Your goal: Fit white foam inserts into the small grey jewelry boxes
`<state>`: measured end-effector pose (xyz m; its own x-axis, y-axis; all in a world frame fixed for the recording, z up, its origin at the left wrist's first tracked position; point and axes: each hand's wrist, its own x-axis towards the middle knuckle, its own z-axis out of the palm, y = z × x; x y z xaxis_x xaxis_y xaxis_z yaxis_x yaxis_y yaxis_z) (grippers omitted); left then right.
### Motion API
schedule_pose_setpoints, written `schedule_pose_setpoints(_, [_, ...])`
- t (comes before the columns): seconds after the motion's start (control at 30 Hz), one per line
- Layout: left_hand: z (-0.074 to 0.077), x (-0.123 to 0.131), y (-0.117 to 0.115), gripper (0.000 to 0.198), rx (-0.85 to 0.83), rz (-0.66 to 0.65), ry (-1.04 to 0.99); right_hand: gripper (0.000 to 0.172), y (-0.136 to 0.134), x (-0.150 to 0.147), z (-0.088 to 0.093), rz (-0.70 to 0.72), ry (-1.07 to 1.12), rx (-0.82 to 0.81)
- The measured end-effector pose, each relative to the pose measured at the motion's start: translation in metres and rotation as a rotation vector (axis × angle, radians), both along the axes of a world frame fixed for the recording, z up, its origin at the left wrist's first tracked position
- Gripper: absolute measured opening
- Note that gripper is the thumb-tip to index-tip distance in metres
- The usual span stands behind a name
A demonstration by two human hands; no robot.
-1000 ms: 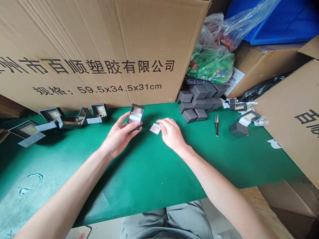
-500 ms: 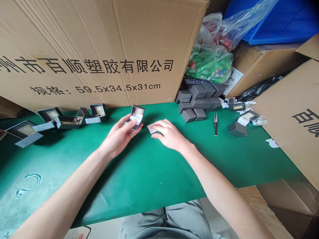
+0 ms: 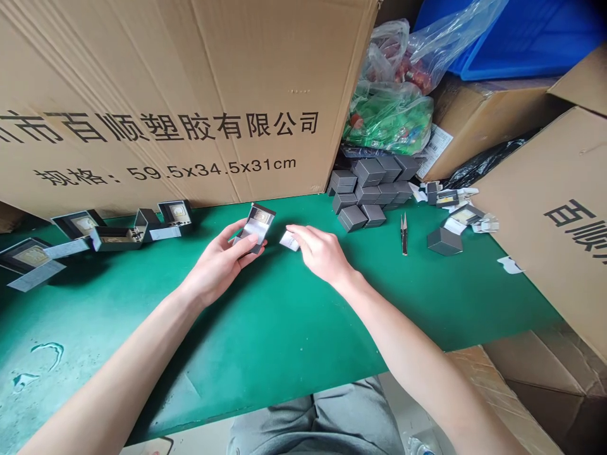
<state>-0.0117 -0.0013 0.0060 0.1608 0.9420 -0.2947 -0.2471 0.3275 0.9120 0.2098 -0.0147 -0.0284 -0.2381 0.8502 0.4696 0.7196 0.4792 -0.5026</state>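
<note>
My left hand [image 3: 215, 262] holds a small open dark grey jewellery box [image 3: 253, 229] in its fingers, with a pale lining showing inside. My right hand [image 3: 320, 253] is close by on the right, its fingertips pinching a small white square insert [image 3: 289, 241] just above the green mat [image 3: 284, 328]. A gap of mat shows between the box and the insert. Several open boxes with gold-toned inserts [image 3: 116, 237] lie at the left. A stack of closed grey boxes [image 3: 365, 196] stands beyond my right hand.
A large printed cardboard carton [image 3: 165, 101] stands along the mat's back edge. Small snips [image 3: 404, 234] and a grey box [image 3: 444, 241] lie to the right, among white scraps. Plastic bags of colourful items [image 3: 389, 117], a blue crate [image 3: 512, 38] and more cartons fill the back right.
The white insert has risen from the mat into my right fingertips. My left hand has tilted the open box. The whole view has shifted slightly left.
</note>
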Motion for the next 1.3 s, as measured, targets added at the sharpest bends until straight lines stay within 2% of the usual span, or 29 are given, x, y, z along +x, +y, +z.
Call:
schedule_pose_setpoints(0.13, [0.000,-0.001,-0.001,0.054,0.003,-0.033,0.021,0.033,0.002,0.000,-0.007,-0.006,0.189,-0.010])
schedule_pose_setpoints(0.4, [0.000,-0.001,-0.002,0.061,-0.013,-0.040,0.018,0.044,-0.002,-0.004,-0.005,0.077,0.308,-0.026])
schedule_pose_setpoints(0.6, [0.000,-0.002,-0.002,0.062,0.000,-0.070,0.045,0.033,-0.002,-0.007,-0.005,0.033,0.392,-0.111])
schedule_pose_setpoints(0.83, [-0.001,-0.003,-0.003,0.062,0.027,-0.082,0.064,0.015,-0.001,-0.011,-0.005,0.060,0.358,-0.068])
schedule_pose_setpoints(0.97, [-0.005,-0.004,-0.003,0.070,0.099,-0.119,0.123,0.018,-0.004,-0.010,0.004,0.019,0.327,0.063])
schedule_pose_setpoints(1.13, [-0.002,-0.003,-0.006,0.082,0.219,-0.162,0.267,0.023,-0.007,-0.011,0.007,0.051,0.263,0.290])
schedule_pose_setpoints(1.3, [0.000,0.005,-0.013,0.074,0.338,-0.184,0.438,0.024,-0.009,-0.016,0.002,-0.010,0.153,0.311])
